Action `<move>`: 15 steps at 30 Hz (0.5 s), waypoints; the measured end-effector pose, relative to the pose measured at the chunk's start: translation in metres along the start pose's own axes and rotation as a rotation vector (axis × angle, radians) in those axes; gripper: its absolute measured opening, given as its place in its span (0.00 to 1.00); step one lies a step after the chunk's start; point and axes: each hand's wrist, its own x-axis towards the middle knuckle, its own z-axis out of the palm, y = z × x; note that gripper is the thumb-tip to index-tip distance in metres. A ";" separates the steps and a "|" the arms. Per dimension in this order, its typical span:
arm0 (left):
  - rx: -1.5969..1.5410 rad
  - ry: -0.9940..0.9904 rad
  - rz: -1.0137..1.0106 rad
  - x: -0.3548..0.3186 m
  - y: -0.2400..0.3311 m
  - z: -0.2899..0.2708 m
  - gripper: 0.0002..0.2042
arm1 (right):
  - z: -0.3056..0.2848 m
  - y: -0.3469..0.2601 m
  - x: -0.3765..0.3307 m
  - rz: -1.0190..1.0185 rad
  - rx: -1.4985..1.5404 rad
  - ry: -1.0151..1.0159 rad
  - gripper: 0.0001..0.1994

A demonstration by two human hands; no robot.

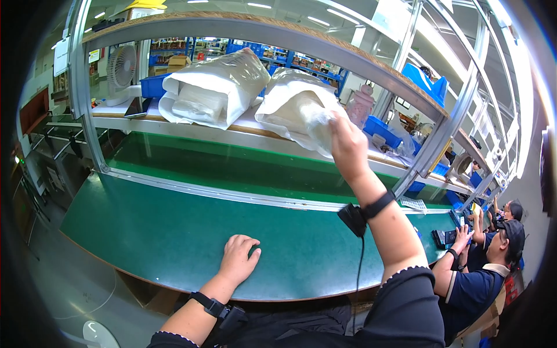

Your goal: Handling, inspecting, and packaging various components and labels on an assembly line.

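My right hand [350,144] reaches up to the shelf, its fingers closed on a clear plastic bag [316,118]. That bag lies at the mouth of a white plastic sack [277,107], partly inside it; its contents cannot be made out. Beside it on the left stands a second white sack [235,72], its mouth facing me, with clear plastic packing [198,105] inside. On the green tabletop [156,226] my left hand [239,258] rests palm down, holding nothing, its fingers loosely bent and apart.
The sacks stand on a shelf [243,124] behind the table, under an upper beam [261,29]. A pink jar [360,106] and a blue bin [383,132] are right of them. A fan [120,66] stands at left. Co-workers [476,290] sit at right. A cable [360,272] hangs from my right wristband.
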 end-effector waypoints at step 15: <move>0.130 -0.020 0.062 -0.005 0.008 0.003 0.06 | -0.130 -0.021 -0.125 0.431 0.317 -0.399 0.06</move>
